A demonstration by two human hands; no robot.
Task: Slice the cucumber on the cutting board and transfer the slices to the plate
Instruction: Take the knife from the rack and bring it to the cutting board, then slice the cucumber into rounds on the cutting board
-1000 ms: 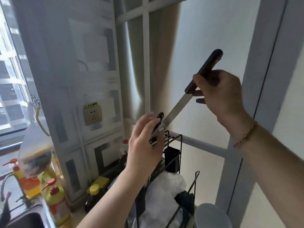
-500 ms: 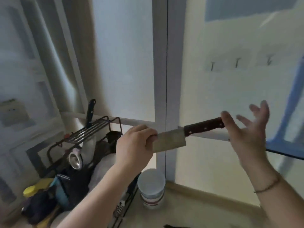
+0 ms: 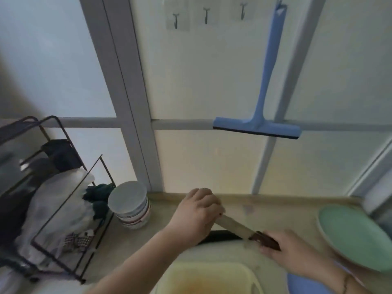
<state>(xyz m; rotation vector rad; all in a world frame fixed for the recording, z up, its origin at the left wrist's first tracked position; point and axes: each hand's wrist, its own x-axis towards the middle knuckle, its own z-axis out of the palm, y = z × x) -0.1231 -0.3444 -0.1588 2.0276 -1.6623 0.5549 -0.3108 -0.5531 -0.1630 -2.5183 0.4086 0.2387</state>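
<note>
Left hand (image 3: 196,217): curled over the blade end of the knife, fingers wrapped round the metal, knuckles toward the wall; the forearm comes up from the bottom edge of the view.
Right hand (image 3: 293,254): fingers closed round the knife's dark handle, low and right of the left hand.
Knife (image 3: 237,227): a broad-bladed kitchen knife with a reddish-brown riveted handle, held between the two hands above the desk, slanting down from the left hand to the right.
Cutting board (image 3: 214,276): a pale yellowish board at the bottom centre, partly cut off by the frame, with an orange-brown stain in its middle; the picture is soft here, so its exact edges are hard to tell.
Cucumber: cannot be made out in this view.
Plate (image 3: 358,236): a mint-green plate at the right, near the right wrist, appearing tilted with its far rim up near the wall.
Dark strip (image 3: 220,235): a narrow black object lying on the desk just under the knife, between the hands; what it is cannot be told.
Desk (image 3: 282,211): beige surface running along the foot of the frosted glass wall.
Tub (image 3: 130,204): a white lidded container with red bands, standing left of the left hand, beside the rack.
Rack (image 3: 63,211): black wire frame at the left, holding white bags and cloths.
Squeegee (image 3: 263,98): light blue, hanging on the glass wall above the hands.
Hooks (image 3: 205,15): three small hooks stuck high on the wall.
</note>
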